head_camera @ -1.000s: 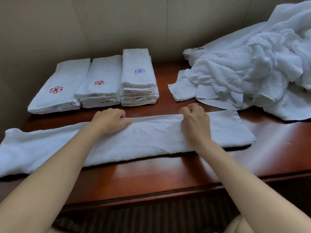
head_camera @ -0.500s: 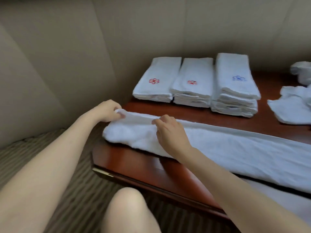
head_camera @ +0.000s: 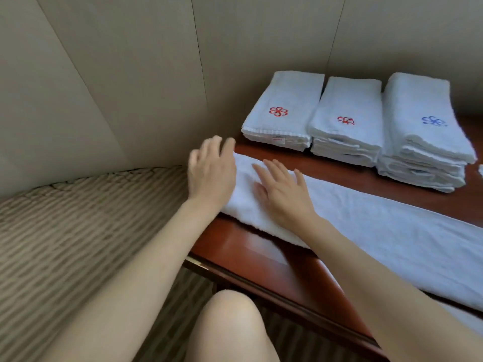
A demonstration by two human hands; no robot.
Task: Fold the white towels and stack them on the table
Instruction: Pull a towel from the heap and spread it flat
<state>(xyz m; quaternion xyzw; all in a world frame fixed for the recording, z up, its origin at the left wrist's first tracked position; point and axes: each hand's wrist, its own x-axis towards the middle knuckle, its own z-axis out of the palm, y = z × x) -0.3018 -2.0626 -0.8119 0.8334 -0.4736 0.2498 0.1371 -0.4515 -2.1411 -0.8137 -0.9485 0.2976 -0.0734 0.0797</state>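
Both the left hand [head_camera: 212, 171] and right hand [head_camera: 281, 190], fingers straight and released, flatten the end of the long white terry towel strip [head_camera: 366, 226] lying across the reddish wooden table [head_camera: 261, 259]. Three folded stacks [head_camera: 347, 121] sit at one o'clock. Smoothing seems underway; next, probably, grasping this end to fold it crosswise.

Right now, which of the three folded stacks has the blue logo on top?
The right-hand stack, the tallest and farthest from both hands. The left stack and the middle stack carry red logos.
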